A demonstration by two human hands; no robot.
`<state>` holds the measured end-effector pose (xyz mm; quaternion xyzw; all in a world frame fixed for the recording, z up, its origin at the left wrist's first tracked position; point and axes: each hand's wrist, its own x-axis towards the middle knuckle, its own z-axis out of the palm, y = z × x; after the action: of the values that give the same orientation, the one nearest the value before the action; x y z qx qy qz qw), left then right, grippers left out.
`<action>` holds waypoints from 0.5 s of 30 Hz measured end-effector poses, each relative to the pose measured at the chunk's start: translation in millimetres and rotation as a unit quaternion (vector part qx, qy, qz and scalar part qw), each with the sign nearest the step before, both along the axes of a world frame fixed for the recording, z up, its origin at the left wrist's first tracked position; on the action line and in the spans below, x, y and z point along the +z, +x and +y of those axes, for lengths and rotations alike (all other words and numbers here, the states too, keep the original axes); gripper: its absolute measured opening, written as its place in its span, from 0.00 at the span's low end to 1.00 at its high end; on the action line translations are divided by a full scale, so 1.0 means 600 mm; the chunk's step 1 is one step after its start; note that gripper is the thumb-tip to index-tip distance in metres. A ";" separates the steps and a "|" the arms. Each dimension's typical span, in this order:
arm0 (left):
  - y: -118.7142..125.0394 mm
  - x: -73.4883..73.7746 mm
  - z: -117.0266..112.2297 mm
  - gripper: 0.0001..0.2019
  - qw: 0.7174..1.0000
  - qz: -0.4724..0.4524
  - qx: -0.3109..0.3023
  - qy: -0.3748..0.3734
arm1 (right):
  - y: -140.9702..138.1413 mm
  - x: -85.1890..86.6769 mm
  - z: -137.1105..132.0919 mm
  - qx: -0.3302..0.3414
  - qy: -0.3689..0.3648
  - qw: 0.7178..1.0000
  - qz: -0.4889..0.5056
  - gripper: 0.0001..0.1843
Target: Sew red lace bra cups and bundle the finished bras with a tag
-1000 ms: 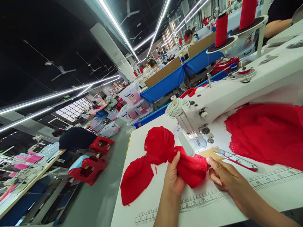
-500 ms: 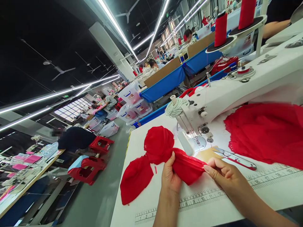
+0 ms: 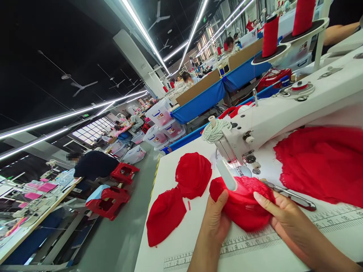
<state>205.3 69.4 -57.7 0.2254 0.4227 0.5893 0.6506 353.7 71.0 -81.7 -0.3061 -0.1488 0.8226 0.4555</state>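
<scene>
red piece (image 3: pixel 246 215) pinched from both ends

so the left hand (image 3: pixel 217 218) comes up steeply from the bottom edge, thumb on top of the piece, fingers underneath. right hand (image 3: pixel 286 217) slants in from the lower right, thumb pointing up-left across the fabric. both grips are closed on the red piece, which is over the worktop (image 3: pixel 195 228), just in front of the sewing machine (image 3: pixel 272 120). scissors (image 3: pixel 283 190) lie right beside the right hand, partly hidden.
</scene>
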 end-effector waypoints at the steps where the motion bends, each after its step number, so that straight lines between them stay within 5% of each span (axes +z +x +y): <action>1: -0.003 -0.001 0.002 0.18 0.999 -0.028 0.018 -0.013 | 0.004 -0.006 0.002 -0.006 -0.006 1.000 0.000 0.25; 6: -0.012 -0.010 0.010 0.06 0.986 -0.106 0.102 -0.084 | 0.018 -0.010 0.002 -0.072 -0.041 0.997 0.000 0.31; 12: -0.006 -0.007 0.009 0.07 0.983 -0.127 0.098 -0.093 | 0.023 0.006 -0.009 -0.114 -0.123 0.986 0.003 0.27; 15: -0.004 -0.004 0.007 0.07 0.985 -0.115 0.079 -0.097 | 0.026 -0.001 -0.010 -0.098 -0.095 0.990 0.028 0.22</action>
<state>202.8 73.7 -60.3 0.0579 0.4169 0.6169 0.6650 369.0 64.8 -82.6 -0.3375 -0.0265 0.7930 0.5065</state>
